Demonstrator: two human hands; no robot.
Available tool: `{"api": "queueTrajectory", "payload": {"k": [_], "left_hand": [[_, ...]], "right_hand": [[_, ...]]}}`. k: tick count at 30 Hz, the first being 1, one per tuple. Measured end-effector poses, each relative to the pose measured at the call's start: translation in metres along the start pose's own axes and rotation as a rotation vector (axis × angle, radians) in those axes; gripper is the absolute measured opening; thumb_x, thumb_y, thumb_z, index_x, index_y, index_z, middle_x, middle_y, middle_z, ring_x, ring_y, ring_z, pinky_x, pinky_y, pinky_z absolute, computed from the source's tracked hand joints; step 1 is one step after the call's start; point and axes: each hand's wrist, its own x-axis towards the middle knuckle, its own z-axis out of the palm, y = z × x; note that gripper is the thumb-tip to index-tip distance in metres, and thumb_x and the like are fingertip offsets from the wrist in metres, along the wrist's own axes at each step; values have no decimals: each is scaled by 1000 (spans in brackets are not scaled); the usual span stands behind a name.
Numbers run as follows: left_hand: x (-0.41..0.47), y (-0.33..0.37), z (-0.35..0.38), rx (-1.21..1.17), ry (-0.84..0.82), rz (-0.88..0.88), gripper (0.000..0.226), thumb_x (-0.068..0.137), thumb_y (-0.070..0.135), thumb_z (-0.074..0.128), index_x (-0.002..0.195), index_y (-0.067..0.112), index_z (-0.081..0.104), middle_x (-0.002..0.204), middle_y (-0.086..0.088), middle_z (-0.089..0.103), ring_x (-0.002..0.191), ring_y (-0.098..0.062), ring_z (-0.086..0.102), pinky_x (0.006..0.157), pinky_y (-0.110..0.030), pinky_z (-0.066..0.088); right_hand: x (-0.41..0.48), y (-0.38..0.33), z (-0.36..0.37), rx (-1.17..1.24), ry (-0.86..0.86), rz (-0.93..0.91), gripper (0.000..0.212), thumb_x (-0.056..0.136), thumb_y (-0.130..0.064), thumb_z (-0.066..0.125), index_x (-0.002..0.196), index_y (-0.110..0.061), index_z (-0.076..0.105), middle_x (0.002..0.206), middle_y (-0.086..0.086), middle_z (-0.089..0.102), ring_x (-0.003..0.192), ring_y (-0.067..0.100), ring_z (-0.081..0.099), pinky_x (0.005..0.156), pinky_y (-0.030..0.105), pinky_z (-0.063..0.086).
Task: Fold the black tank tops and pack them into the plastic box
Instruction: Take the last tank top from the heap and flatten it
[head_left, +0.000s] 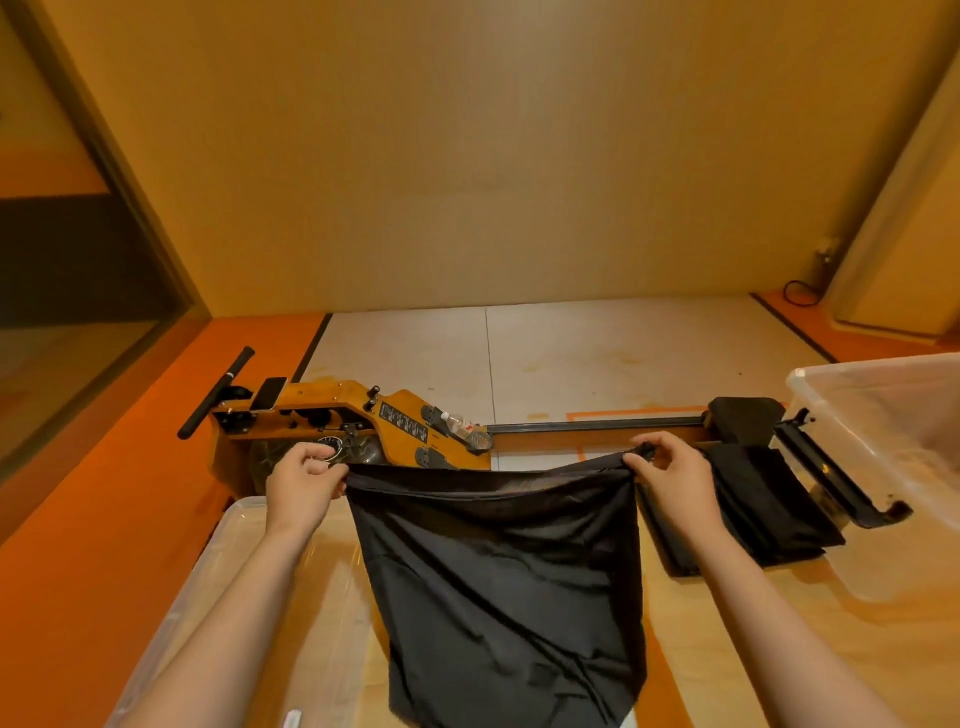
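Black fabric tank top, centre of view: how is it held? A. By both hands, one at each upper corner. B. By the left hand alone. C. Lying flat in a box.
A: left hand and right hand each pinch an upper corner of the black fabric tank top hanging between them.

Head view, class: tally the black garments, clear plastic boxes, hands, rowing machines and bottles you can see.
Black garments: 2, held tank top, other garment
Clear plastic boxes: 2, left box, right box
Hands: 2, left hand, right hand
Rowing machine: 1
Plastic bottle: 1
Total: 8
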Motion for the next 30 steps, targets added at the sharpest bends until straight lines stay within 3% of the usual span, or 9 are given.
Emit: {"api": "queueTrajectory", "payload": {"k": [4,6,11,17,20,25,30], "left_hand": [[26,23,-8,127,68,109,8,89,6,63,93,11,68,82,-3,66,81,-20,62,70,-31,47],[38,44,-13,142,79,170,8,92,7,61,90,11,67,82,-4,66,75,-16,60,67,-29,46],[73,111,-22,-12,71,174,9,96,5,52,99,5,60,72,-13,65,58,-21,61,53,-28,53],[99,204,-37,-417,102,134,11,99,1,47,102,5,57,84,-11,62,57,-12,64,50,-15,54],[103,240,-47,-532,67,170,12,98,0,48,103,4,58,85,-10,62,66,-17,63,52,-14,54],[102,279,-75,-644,44,241,13,97,2,53,93,8,64,88,-10,64,72,-17,66,54,-14,55],[81,264,-81,-607,-22,360,11,94,3,57,96,9,66,92,-9,69,77,-16,71,65,-18,58]], "right_hand": [[34,-17,-12,19,35,-2,10,89,-16,67,82,-9,66,77,7,65,73,20,63,69,42,53],[50,-31,-19,7,74,-44,20,90,-21,66,74,-11,62,70,9,62,68,25,61,63,41,49],[91,-83,-36,79,143,-144,21,91,-25,64,81,-7,64,66,12,64,57,25,61,59,41,49],[137,-161,-68,323,193,-224,8,89,-10,67,88,-2,67,74,9,67,49,7,62,57,24,53],[147,-195,-90,444,218,-259,3,89,-4,65,88,-4,68,77,6,66,54,4,64,55,13,51],[155,-225,-122,548,189,-289,5,87,-1,66,92,-1,69,82,9,67,75,17,67,66,13,55],[139,-220,-136,620,172,-251,5,88,-3,65,93,-3,68,83,9,67,63,9,69,63,13,54]]}}
